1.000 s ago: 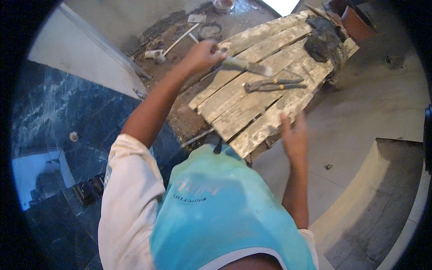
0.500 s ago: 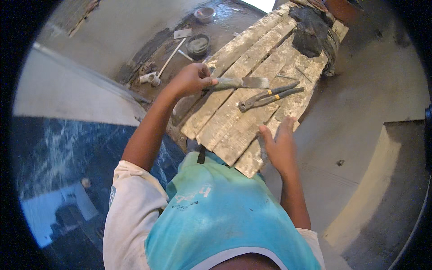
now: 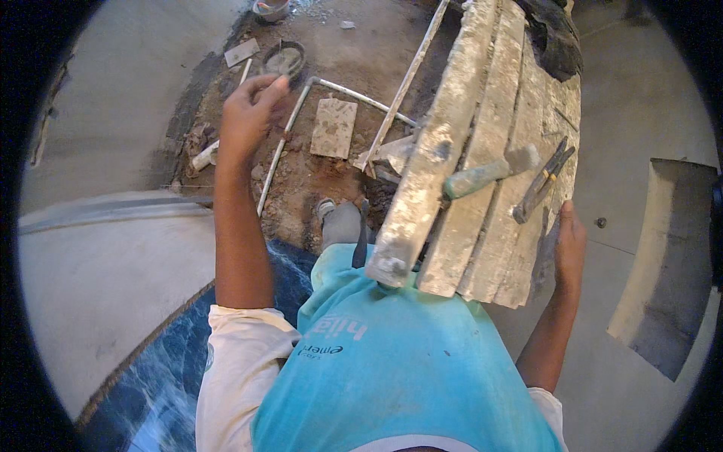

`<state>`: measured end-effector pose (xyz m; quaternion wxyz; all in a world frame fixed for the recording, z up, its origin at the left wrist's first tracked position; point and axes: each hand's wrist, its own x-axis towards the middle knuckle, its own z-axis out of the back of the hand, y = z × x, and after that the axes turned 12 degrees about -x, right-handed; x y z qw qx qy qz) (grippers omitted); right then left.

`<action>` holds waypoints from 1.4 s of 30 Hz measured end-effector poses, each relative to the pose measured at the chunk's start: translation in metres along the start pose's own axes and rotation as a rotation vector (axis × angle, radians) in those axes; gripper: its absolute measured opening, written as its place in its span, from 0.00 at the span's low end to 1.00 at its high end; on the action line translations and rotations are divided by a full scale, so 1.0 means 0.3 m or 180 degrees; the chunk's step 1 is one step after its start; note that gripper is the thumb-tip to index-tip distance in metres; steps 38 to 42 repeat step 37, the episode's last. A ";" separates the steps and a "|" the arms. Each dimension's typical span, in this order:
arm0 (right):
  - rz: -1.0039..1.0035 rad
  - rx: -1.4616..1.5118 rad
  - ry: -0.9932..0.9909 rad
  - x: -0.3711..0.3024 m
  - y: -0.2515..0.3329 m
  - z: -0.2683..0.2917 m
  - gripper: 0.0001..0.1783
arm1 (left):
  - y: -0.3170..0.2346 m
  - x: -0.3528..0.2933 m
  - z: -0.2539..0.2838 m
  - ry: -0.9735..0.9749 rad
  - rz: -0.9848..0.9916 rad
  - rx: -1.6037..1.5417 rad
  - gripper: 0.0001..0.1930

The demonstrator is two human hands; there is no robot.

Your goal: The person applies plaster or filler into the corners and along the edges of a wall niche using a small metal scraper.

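Observation:
A plank platform, made of several rough, plaster-stained boards, rises in front of me. On it lie a paintbrush with a worn green handle and a pair of dark pincers with yellow bands on the handles. The brush head points toward the pincers. My left hand is raised to the left of the boards, over the ground, its fingers loosely bent and apart with nothing visible in them. At the platform's right edge, my right hand touches the side with its fingers stretched upward; its thumb is hidden.
Dark cloth hangs over the platform's far end. To the left, white pipes, a stained tile and a black bowl of grey mix lie on rough soil. A recess opens in the right wall.
My left hand has let go of the paintbrush, which now lies on the boards, and has moved left. My right hand has shifted to the platform's outer edge. The view has turned left.

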<state>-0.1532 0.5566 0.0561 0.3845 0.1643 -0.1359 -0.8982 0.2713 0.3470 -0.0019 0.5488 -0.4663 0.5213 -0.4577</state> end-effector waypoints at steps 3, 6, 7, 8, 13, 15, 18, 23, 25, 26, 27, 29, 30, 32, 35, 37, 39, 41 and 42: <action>-0.0240 -0.0053 -0.0194 -0.014 0.054 -0.033 0.35 | 0.196 0.055 0.162 -0.0484 0.0424 -0.0576 0.17; -0.0427 -0.0094 -0.0588 -0.001 0.075 -0.083 0.33 | 0.474 0.081 0.323 -0.0523 0.0694 -0.0379 0.14; -0.0414 -0.0110 -0.0801 -0.011 0.082 -0.103 0.32 | 0.556 0.068 0.355 -0.0585 0.0827 -0.0474 0.14; -0.0412 -0.0132 -0.1002 -0.019 0.076 -0.125 0.31 | 0.598 0.037 0.378 -0.0559 0.0951 -0.0259 0.14; -0.0218 -0.0500 -0.1583 0.017 -0.025 -0.163 0.31 | 1.034 -0.176 0.519 -0.0254 0.1945 0.0953 0.17; -0.0589 -0.0451 -0.1256 -0.010 0.032 -0.143 0.27 | 1.009 -0.281 0.531 0.0033 0.2648 0.0785 0.21; -0.0397 -0.0223 -0.1426 -0.027 0.005 -0.156 0.24 | 1.195 -0.375 0.623 0.0409 0.2546 0.2000 0.19; -0.0368 -0.0069 -0.1536 -0.004 0.007 -0.161 0.22 | 1.215 -0.338 0.704 0.1010 0.2376 0.2330 0.18; -0.0365 0.0162 -0.1725 0.010 -0.004 -0.168 0.22 | 0.970 -0.219 0.595 0.1252 0.2416 0.2174 0.19; -0.0288 0.0108 -0.1792 0.008 0.016 -0.165 0.23 | 0.921 -0.163 0.563 0.1606 0.2003 0.2753 0.19; -0.0416 0.0282 -0.1742 0.015 -0.005 -0.166 0.25 | 0.887 -0.085 0.519 0.1982 0.1526 0.3309 0.19; -0.0384 0.0116 -0.1857 0.028 -0.049 -0.173 0.29 | 0.802 0.061 0.398 0.3073 0.0833 0.3914 0.17; -0.0356 0.0056 -0.1878 0.033 -0.067 -0.185 0.30 | 0.691 0.084 0.279 0.3520 0.0617 0.3930 0.18; -0.0438 0.0175 -0.1697 0.005 0.005 -0.147 0.29 | 0.458 0.042 0.073 0.4155 0.0735 0.3412 0.19; -0.0544 0.0114 -0.1602 0.002 -0.006 -0.150 0.27 | 0.212 -0.055 -0.139 0.4716 0.0846 0.2428 0.22; -0.0444 0.0183 -0.1607 0.058 -0.002 -0.203 0.26 | 0.157 -0.089 -0.198 0.5133 0.0426 0.2725 0.21; -0.0444 0.0183 -0.1607 0.058 -0.002 -0.203 0.26 | 0.157 -0.089 -0.198 0.5133 0.0426 0.2725 0.21; -0.0444 0.0183 -0.1607 0.058 -0.002 -0.203 0.26 | 0.157 -0.089 -0.198 0.5133 0.0426 0.2725 0.21; -0.0444 0.0183 -0.1607 0.058 -0.002 -0.203 0.26 | 0.157 -0.089 -0.198 0.5133 0.0426 0.2725 0.21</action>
